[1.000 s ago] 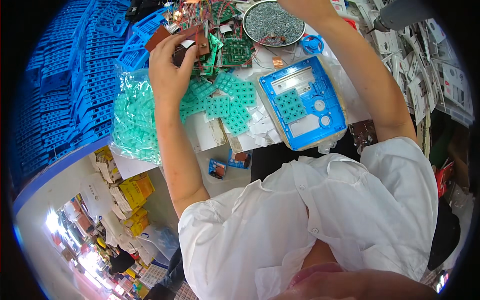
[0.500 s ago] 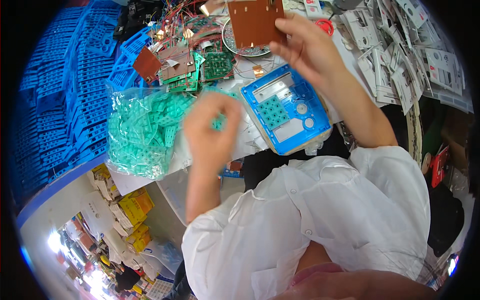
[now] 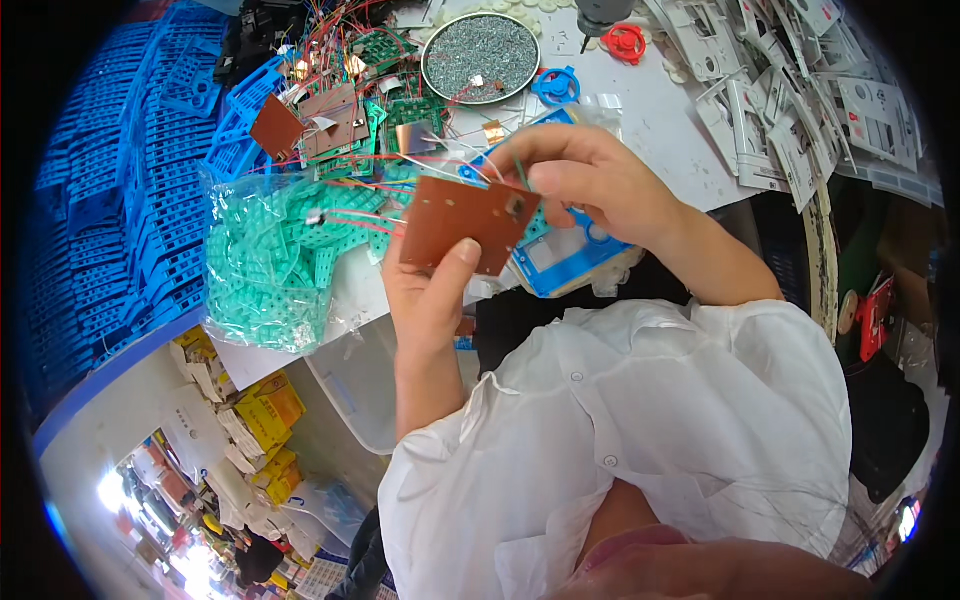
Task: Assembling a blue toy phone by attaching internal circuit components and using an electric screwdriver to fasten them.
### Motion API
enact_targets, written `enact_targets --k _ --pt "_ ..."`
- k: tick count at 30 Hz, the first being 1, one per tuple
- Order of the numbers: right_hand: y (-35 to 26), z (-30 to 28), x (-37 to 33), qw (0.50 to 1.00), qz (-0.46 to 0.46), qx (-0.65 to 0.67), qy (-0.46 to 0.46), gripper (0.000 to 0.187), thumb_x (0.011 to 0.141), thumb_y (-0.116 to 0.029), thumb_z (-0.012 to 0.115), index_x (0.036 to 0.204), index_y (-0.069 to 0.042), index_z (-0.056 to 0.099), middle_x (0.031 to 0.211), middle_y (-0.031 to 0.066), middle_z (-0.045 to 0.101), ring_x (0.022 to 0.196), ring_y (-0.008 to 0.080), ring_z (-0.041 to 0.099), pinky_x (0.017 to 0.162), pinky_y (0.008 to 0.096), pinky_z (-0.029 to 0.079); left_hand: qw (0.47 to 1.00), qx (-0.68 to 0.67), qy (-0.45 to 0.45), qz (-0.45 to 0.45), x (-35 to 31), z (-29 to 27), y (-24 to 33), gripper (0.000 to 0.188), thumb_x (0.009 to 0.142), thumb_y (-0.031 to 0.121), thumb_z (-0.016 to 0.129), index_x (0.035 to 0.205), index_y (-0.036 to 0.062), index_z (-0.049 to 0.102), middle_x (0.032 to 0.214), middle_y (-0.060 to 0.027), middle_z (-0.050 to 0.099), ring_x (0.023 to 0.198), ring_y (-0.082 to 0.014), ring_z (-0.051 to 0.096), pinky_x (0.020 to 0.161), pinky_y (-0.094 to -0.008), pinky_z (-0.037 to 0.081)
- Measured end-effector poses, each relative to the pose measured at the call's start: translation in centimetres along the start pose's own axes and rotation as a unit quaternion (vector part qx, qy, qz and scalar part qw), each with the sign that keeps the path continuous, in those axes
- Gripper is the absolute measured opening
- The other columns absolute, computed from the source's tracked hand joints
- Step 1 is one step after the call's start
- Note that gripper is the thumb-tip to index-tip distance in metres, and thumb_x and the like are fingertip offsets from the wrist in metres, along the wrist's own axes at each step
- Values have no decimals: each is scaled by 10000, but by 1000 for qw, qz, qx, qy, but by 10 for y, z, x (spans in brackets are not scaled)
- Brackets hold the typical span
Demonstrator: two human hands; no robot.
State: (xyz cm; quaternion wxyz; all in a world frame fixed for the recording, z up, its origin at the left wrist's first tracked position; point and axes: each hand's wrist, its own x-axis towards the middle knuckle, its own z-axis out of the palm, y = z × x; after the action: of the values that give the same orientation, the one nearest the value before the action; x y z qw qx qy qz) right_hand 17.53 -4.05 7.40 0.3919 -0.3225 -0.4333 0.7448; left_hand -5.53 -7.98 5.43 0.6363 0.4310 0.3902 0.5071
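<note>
My left hand (image 3: 428, 300) grips a brown circuit board (image 3: 455, 225) by its near-left edge, thumb across its face. Red, white and yellow wires trail from the board, and a small white connector (image 3: 316, 216) dangles on the left. Over the board's far right corner my right hand (image 3: 600, 185) is curled, its fingers closed around thin wires (image 3: 492, 168). Beneath the hands lies a blue plastic casing (image 3: 553, 280), partly covered by them and the board. Left of my left hand sits a clear bag of green plastic parts (image 3: 265, 265).
Stacked blue plastic frames (image 3: 130, 200) fill the far left. Wired circuit boards (image 3: 350, 125) crowd the back. A round dish of small metal pieces (image 3: 480, 60) stands beside a blue ring (image 3: 556, 86) and a red ring (image 3: 624, 44). White panels (image 3: 770, 110) pile up at right.
The brown board has come down from the back toward me, over the blue casing. My left hand has taken hold of it, and my right hand has moved nearer, to its wires.
</note>
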Motion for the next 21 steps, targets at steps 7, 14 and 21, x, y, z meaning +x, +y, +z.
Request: enact_targets --k 7,14,21 --pt "17 15 0 995 41 87 -9 153 942 -136 754 1022 -26 685 919 23 681 659 37 536 521 203 366 1000 12 2 -13 -17 -3 -1 388 972 80 626 1310 -84 528 1134 -223 706 835 -245 742 732 -332 606" --pt "27 12 2 990 24 140 17 168 936 -145 763 881 -72 622 838 -17 583 639 28 472 497 204 329 996 -59 6 66 -13 4 -10 360 996 51 572 1320 -94 515 1122 -255 700 853 -286 741 678 -367 611" --pt "37 -1 -13 984 -106 145 1 210 937 -166 742 886 -79 558 817 29 535 678 100 459 487 215 311 990 -83 83 73 -10 -11 -11 347 1015 99 547 1349 17 506 1151 -173 668 771 -250 653 570 -317 510"
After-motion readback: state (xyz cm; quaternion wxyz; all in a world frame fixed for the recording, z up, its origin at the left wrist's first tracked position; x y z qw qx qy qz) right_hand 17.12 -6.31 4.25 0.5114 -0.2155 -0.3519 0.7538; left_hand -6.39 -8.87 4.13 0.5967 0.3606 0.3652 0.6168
